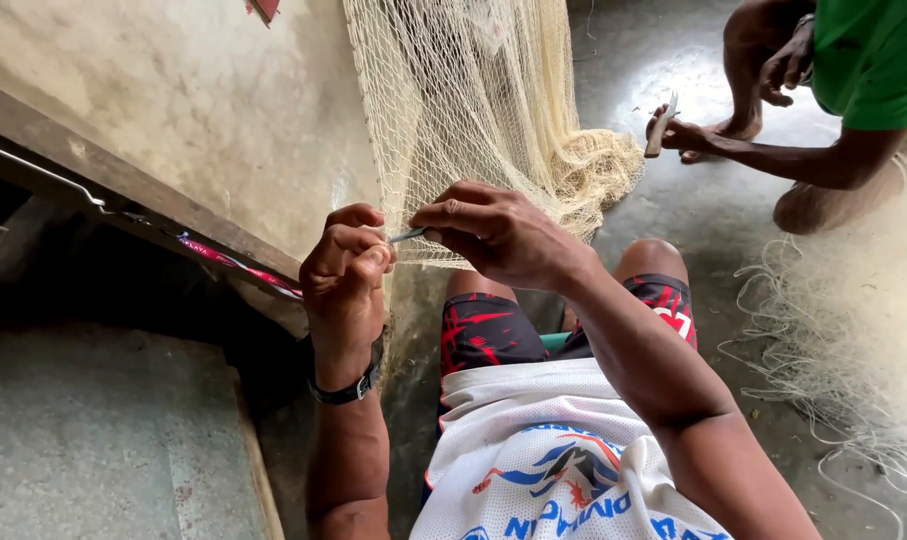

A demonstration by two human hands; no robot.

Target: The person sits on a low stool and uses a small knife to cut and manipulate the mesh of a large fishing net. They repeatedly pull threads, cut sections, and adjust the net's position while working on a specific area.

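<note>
Item one: your left hand [345, 270], raised in front of your chest, fingers curled shut into a loose fist, pinching the lower edge of the net [473, 110] together with the near end of a thin grey tool [409, 235]. A dark watch strap [351, 388] sits on that wrist.

Item two: your right hand [498, 232], just beside the left, fingers bent and pressed together on the other end of the same tool, knuckles upward. Whether the tool passes through the mesh you cannot tell from here.

Item three: the net, pale cream, fine mesh, hanging down from above the top edge of the view, directly behind both hands. Its lower part lies bunched in a heap [593, 165] on the concrete floor [703, 220] beyond your knees.

Item four: your seated legs in black shorts with red marks [483, 335], and a white mesh jersey [543, 440] with blue and red print.

Item five: a plastered wall [223, 110] to your left, with a dark wooden ledge [123, 185] running along it.

Item six: a second person in a green shirt [873, 60] crouching at upper right, well apart from you, one hand [678, 132] holding a pale flat netting tool [661, 125].

Item seven: a loose tangle of pale line [853, 340] on the floor to your right.
</note>
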